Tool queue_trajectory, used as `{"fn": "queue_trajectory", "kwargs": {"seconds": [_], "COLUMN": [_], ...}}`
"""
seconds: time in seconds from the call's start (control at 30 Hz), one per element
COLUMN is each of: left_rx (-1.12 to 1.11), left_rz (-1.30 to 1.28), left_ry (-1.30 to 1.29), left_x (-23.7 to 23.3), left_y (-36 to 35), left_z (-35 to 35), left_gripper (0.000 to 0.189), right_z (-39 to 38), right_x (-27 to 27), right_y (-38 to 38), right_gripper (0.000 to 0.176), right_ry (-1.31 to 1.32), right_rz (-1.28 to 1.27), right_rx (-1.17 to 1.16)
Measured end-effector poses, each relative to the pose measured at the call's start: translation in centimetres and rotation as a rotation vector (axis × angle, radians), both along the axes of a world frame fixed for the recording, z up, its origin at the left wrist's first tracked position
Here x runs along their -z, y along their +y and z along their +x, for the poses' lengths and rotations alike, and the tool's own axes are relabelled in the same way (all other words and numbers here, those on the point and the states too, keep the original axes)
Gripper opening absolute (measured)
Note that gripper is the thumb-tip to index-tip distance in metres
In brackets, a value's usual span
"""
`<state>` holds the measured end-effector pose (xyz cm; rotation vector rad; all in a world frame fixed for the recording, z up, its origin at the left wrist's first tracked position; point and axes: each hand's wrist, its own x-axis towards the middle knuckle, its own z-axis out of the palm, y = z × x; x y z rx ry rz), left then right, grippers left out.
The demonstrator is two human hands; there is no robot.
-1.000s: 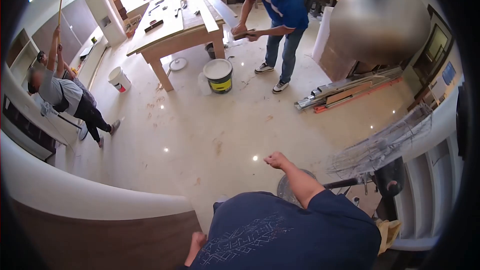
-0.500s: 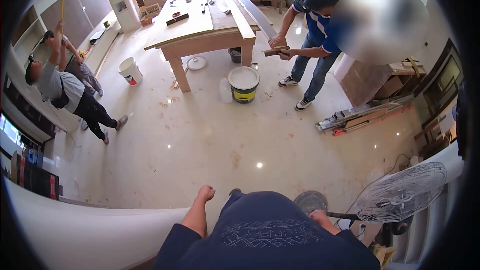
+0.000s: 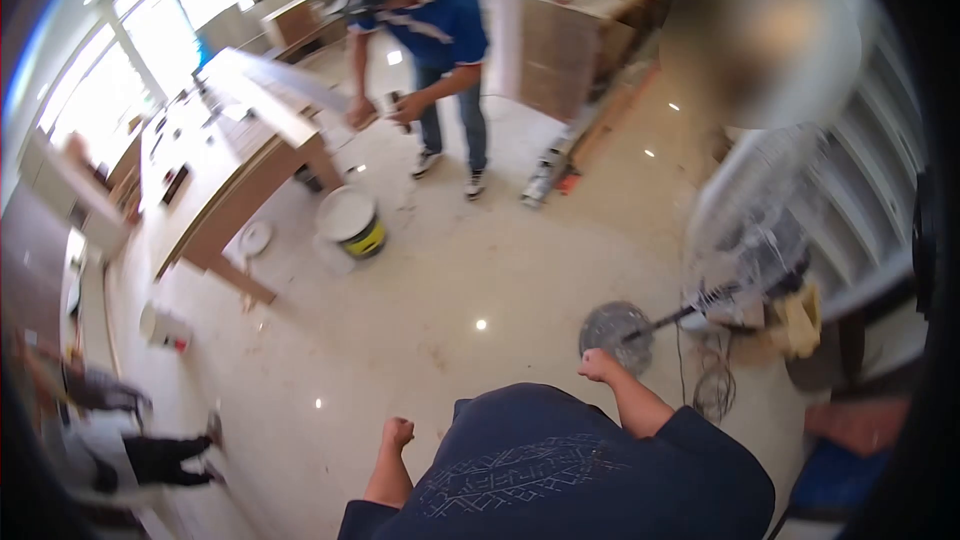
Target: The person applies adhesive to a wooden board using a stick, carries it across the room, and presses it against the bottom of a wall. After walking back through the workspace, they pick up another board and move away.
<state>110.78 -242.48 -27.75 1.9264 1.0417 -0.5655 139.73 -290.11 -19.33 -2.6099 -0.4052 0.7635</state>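
Note:
My left hand (image 3: 398, 431) hangs in front of my body on the left, fingers curled into a loose fist with nothing showing in it. On the other side, my right hand (image 3: 598, 365) is also curled closed, and no object sticks out of it. It overlaps the near edge of the round base (image 3: 612, 325) of a standing fan in this view. From that base the dark fan pole (image 3: 665, 320) runs right toward the wire fan cage (image 3: 765, 220).
A person (image 3: 425, 30) in a blue shirt works beside a wooden worktable (image 3: 250, 175). A lidded bucket (image 3: 350, 223) and a white bucket (image 3: 165, 326) stand on the floor. Metal lengths (image 3: 545, 175) lie farther right; a coiled cable (image 3: 714, 390) is by the fan. Another person (image 3: 130, 455) is lower left.
The view has swung right, so the worktable and people sit farther left. My right hand has come forward from beside my body; my left hand stays closed at its side.

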Motion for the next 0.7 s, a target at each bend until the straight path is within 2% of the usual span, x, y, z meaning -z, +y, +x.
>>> {"fn": "queue_trajectory", "kwargs": {"seconds": [0.03, 0.13, 0.2, 0.27, 0.33, 0.4, 0.43, 0.5, 0.57, 0.6, 0.67, 0.7], "left_rx": [-0.124, -0.058, 0.072, 0.269, 0.262, 0.208, 0.243, 0.434, 0.758, 0.947, 1.252, 1.368], "left_rz": [-0.081, -0.103, -0.093, -0.012, -0.03, -0.057, -0.062, -0.038, 0.026, 0.051, 0.074, 0.086], "left_ry": [-0.025, 0.078, 0.119, 0.152, 0.115, 0.057, 0.069, 0.025, -0.039, -0.075, -0.108, -0.115], "left_x": [-0.2, 0.3, 0.4, -1.8, -2.2, -2.6, -4.4, -8.8, -7.1, -5.4, -2.8, -1.9], "left_y": [-0.5, -1.4, -2.0, -3.4, -4.5, -6.0, -7.4, -11.1, -12.8, -13.0, -14.2, -14.7], "left_z": [0.3, 1.9, 3.2, 5.5, 7.7, 10.4, 12.1, 15.7, 18.9, 20.3, 23.1, 24.4], "left_gripper": [0.027, 0.026, 0.028, 0.03, 0.03, 0.029, 0.029, 0.028, 0.027, 0.026, 0.025, 0.024], "right_z": [-0.8, -2.6, -4.9, -6.8, -10.0, -12.1, -13.3, -15.3, -16.1, -16.9, -17.8, -18.5], "right_x": [0.3, 0.4, 2.0, 3.7, 5.5, 8.3, 9.6, 10.6, 7.2, 5.7, 4.3, 4.8], "right_y": [-1.2, -6.1, -10.2, -13.7, -17.0, -19.7, -21.0, -22.2, -22.2, -22.1, -22.4, -22.7], "right_gripper": [0.021, 0.016, 0.014, 0.014, 0.014, 0.016, 0.016, 0.019, 0.034, 0.04, 0.036, 0.034], "right_ry": [0.049, 0.179, 0.075, 0.037, 0.084, -0.105, -0.189, -0.096, 0.134, 0.281, 0.458, 0.413], "right_rz": [0.005, -0.055, 0.0, 0.048, 0.077, -0.08, -0.158, -0.114, 0.003, 0.133, 0.096, 0.062], "right_rx": [0.15, 0.327, 0.422, 0.512, 0.599, 0.205, 0.013, 0.205, 0.393, 0.749, 1.004, 1.049]}}
